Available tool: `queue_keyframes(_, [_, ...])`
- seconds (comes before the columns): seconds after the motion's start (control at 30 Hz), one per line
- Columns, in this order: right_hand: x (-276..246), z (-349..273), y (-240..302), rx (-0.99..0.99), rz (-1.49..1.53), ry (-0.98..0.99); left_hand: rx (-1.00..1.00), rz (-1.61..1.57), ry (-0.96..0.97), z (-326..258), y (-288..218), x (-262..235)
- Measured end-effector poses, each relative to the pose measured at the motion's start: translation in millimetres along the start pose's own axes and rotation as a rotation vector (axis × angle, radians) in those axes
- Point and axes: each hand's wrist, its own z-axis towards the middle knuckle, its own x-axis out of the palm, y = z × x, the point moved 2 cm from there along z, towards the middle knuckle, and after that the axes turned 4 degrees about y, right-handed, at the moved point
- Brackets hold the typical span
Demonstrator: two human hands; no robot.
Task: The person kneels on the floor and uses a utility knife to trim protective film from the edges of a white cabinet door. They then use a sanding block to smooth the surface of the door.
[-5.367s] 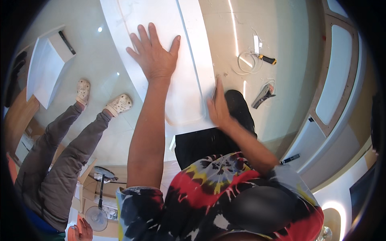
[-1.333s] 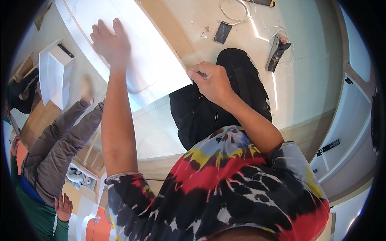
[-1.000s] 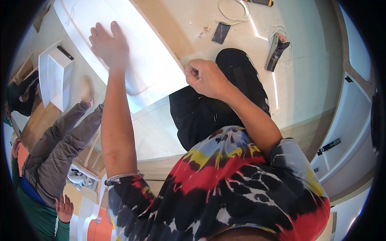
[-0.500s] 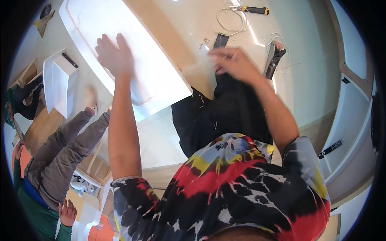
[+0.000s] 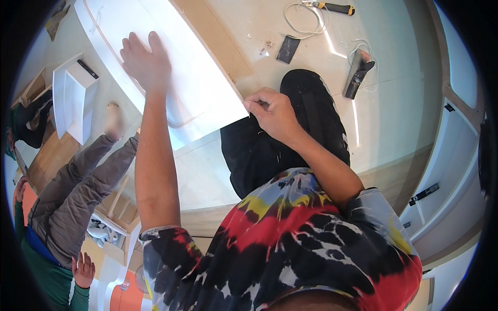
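A large white panel with a shallow groove along its far left side and a tan side edge lies in front of me. On its top face rests my left hand, flat with fingers spread. My right hand is at the panel's near right corner, thumb and fingers closed together against the edge. Whether something small is pinched there cannot be made out. Beyond my right hand, a dark flat rectangular piece lies on the floor. My black-clad knee is beside the right hand.
A yellow-and-black utility knife and a loop of thin pale cord lie at the far right. Nearer stands a worn block with a black piece. White furniture parts are at left, where another person in grey trousers sits.
My right hand has moved left and nearer, from over the dark flat piece to the panel's corner, and its fingers have closed. My left hand stays flat on the panel.
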Motion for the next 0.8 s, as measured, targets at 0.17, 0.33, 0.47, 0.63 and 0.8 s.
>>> queue_keyframes(0.17, [1,7,-3,-0.126,-0.164,0.064,-0.027,0.011,-0.029,0,11,8])
queue_keyframes(0.33, [-24,25,-11,-0.233,-0.380,-0.045,-0.026,-0.017,-0.017,-2,11,10])
queue_keyframes(0.47, [-74,68,-5,-0.230,-0.433,-0.144,-0.030,-0.011,-0.006,-3,9,6])
queue_keyframes(0.63, [-116,165,42,-0.340,-0.448,-0.155,-0.065,-0.008,0.035,-4,6,7])
queue_keyframes(0.8, [-411,257,141,-0.417,-0.996,-0.786,-0.123,-0.028,0.063,-5,6,6])
